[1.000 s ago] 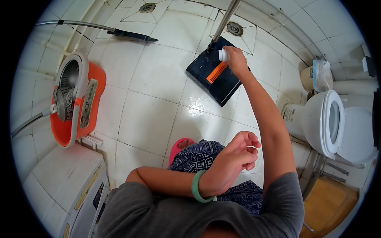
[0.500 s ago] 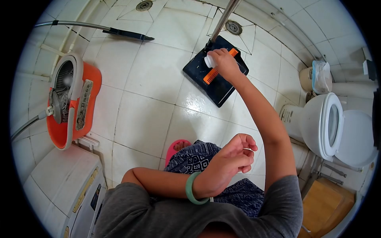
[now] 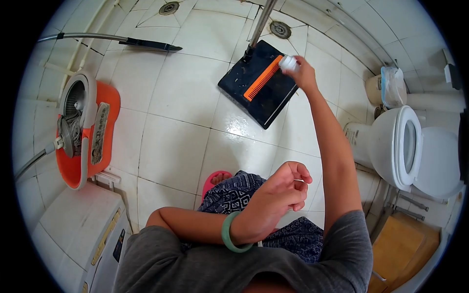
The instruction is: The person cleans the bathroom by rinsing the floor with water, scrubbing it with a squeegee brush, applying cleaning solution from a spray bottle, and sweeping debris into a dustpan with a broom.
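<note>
Head view shows me the white floor (image 3: 171,93), with a big black dustpan (image 3: 276,100) on it. My left hand (image 3: 271,202) is above my lap, fingers loosely bent. An orange comb (image 3: 264,78) lies on the dustpan. By its far end, my right hand's (image 3: 305,77) fingers hold a little white container (image 3: 288,63).

The floor tiles (image 3: 178,93) are showing a smooth, glossy finish. The dustpan (image 3: 239,88) is presenting dark, smooth plastic; its handle (image 3: 263,23) is displaying polished metal. The comb (image 3: 263,78) is showing orange plastic. The trousers (image 3: 234,193) are presenting patterned cloth, and the toilet (image 3: 396,146) is showing glossy white glaze.
</note>
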Demonstrator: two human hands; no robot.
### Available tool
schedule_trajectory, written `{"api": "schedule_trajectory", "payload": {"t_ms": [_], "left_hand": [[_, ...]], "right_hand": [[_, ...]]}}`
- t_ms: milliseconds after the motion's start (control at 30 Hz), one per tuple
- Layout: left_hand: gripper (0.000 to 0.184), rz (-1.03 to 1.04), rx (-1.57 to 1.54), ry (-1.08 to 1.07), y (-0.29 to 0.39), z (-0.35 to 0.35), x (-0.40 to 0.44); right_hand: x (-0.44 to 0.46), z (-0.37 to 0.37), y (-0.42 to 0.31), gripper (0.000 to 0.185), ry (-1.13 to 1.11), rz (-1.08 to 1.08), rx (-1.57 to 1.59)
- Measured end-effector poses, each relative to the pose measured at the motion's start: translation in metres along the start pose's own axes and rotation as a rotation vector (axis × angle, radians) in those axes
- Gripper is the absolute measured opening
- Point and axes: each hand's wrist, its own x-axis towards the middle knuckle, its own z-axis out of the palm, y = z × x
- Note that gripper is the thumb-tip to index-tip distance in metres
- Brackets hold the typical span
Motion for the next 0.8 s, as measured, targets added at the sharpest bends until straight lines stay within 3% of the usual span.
{"api": "schedule_trajectory", "payload": {"t_ms": [67, 167, 433, 800], "left_hand": [[0.027, -0.008, -0.008, 0.003, 0.0, 0.003, 0.0], [0.027, -0.022, -0.004, 0.003, -0.002, 0.005, 0.001], [0.028, -0.015, -0.004, -0.015, -0.011, 0.005, 0.002], [0.029, -0.019, 0.002, -0.033, -0.013, 0.009, -0.003]], "right_hand": [[-0.015, -0.006, 0.003, 0.061, -0.232, -0.116, -0.227], [-0.033, -0.009, 0.002, 0.061, -0.231, -0.258, -0.429], [-0.034, -0.041, -0.033, 0.052, -0.16, -0.61, -0.561], [-0.028, -0.104, -0.091, 0.04, 0.105, -0.809, -0.578]]}}
